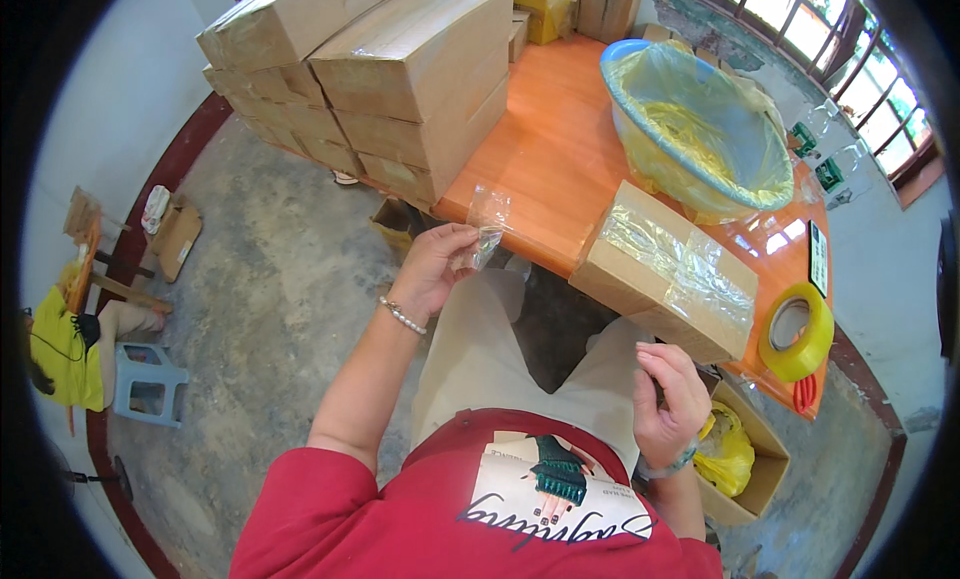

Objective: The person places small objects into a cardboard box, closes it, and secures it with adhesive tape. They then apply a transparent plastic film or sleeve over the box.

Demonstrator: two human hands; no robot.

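My left hand point(435, 267) pinches a strip of clear packing tape point(489, 215) between thumb and fingers, by the table's front edge. The strip's upper end lies against the orange tabletop point(551, 143). Over my lap, my right hand point(671, 399) is raised with its fingers loosely curled; I cannot tell whether anything thin is between the fingertips. Just beyond it a cardboard box point(667, 271) rests at the table's edge, its top crossed by shiny clear tape. A roll of yellowish packing tape point(796, 331) stands to the right of that box, near red-handled scissors point(805, 393).
Stacked cardboard boxes point(420, 61) fill the table's left side. A blue basin point(626, 50) lined with a yellow plastic bag stands at the back right. An open carton point(765, 459) with a yellow bag is below my right. A seated person point(67, 346) is far left, by a blue stool point(150, 384).
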